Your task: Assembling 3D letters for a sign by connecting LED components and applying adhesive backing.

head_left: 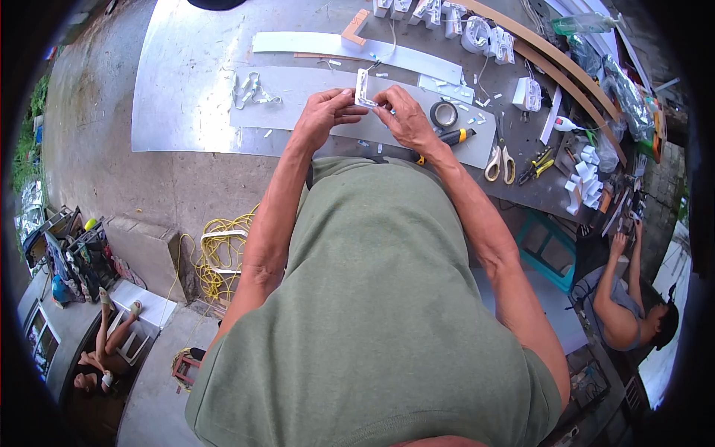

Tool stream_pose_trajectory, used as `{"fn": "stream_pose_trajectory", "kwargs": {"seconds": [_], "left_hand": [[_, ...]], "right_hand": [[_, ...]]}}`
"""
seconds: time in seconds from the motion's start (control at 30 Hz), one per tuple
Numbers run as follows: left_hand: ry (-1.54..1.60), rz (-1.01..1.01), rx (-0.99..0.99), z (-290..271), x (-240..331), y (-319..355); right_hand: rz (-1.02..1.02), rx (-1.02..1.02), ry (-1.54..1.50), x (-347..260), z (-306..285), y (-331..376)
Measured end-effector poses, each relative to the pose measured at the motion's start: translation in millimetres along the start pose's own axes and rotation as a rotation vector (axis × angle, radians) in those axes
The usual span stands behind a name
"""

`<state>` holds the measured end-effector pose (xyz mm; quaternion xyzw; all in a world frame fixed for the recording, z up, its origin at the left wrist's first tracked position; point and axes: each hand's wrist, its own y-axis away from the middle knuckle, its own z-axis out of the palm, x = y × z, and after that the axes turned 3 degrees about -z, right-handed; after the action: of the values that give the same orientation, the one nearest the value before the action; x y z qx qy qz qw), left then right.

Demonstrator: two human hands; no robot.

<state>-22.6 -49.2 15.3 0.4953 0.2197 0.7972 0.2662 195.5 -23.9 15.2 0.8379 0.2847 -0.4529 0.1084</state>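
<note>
Over the grey sheet [298, 104] on the workbench, a small white L-shaped hollow letter [363, 89] is held up between my hands. My left hand [326, 115] grips it from the left side, thumb along its edge. At its lower right end, the fingers of my right hand [406, 115] pinch the short arm. Small light bits inside the letter are too fine to make out. A roll of dark tape [444, 113] and a yellow-black utility knife [456, 137] lie just right of my right hand. Thin white bent strips [253, 91] rest to the left.
Along the back stand several white letters [477, 33] with wires, beside an orange-brown L-shaped piece [354, 28]. Scissors [500, 160] and pliers [538, 162] lie right. Long curved strips [551, 63] border the bench. One person [618, 298] works at right; another [104, 350] sits lower left.
</note>
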Motion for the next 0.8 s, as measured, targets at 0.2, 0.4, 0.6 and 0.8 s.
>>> {"fn": "stream_pose_trajectory", "kwargs": {"seconds": [0.2, 0.4, 0.6, 0.8], "left_hand": [[0.085, 0.025, -0.219, 4, 1, 8], [-0.018, 0.056, -0.192, 5, -4, 10], [-0.015, 0.068, -0.181, 3, -7, 10], [-0.179, 0.056, -0.138, 11, -2, 17]], "right_hand": [[-0.161, 0.064, 0.102, -17, -8, 13], [-0.195, 0.083, 0.128, -25, -12, 19], [-0.187, 0.049, 0.056, -27, -17, 19], [-0.127, 0.165, 0.108, -33, -25, 16]]}}
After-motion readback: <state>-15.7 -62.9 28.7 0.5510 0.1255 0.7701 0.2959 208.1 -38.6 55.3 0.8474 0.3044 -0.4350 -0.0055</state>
